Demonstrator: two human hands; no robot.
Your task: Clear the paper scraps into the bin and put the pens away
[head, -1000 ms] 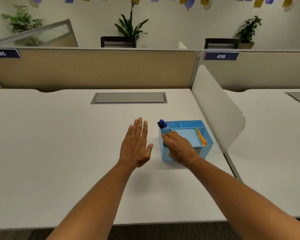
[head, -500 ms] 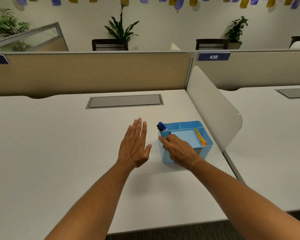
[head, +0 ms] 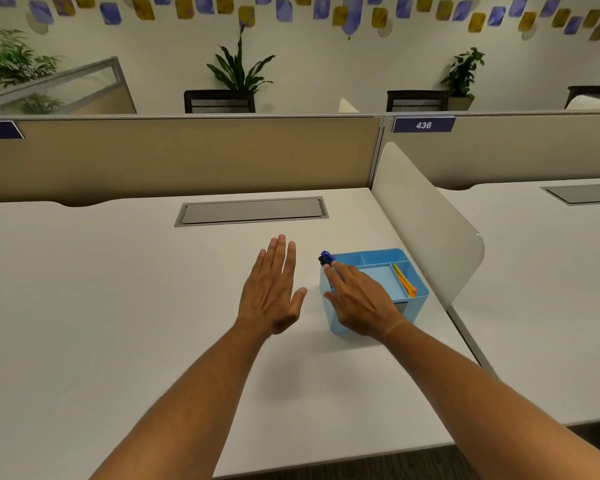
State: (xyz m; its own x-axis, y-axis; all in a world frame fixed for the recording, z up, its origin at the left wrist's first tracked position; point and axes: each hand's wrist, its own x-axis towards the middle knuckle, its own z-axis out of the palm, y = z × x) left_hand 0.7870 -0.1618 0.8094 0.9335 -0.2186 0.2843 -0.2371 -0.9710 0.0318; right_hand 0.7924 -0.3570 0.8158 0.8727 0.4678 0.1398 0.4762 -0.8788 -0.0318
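A blue box (head: 417, 299) sits on the white desk (head: 118, 306), near the desk's right edge and just beside a white divider (head: 426, 223). The box has a few parts inside. Blue and black pen tops (head: 326, 258) stick up from the far left corner of the box. Orange and yellow sticks (head: 405, 280) lie in a thin part on the right side; they may be pens, but they are too small to tell. The right hand (head: 362, 303) rests on the near left part of the box, palm down, with the fingers (head: 338, 271) spread out flat. It is not holding anything. The first finger reaches up to just beside the pen tops. The left hand (head: 274, 289) is just left of the box, apart from it, flat and wide with the palm down and nothing in it. You cannot tell if it touches the desk. A gray plate (head: 253, 211) is set into the desk farther back. The tan wall (head: 187, 154) behind it has a sign (head: 423, 125) that says 436.
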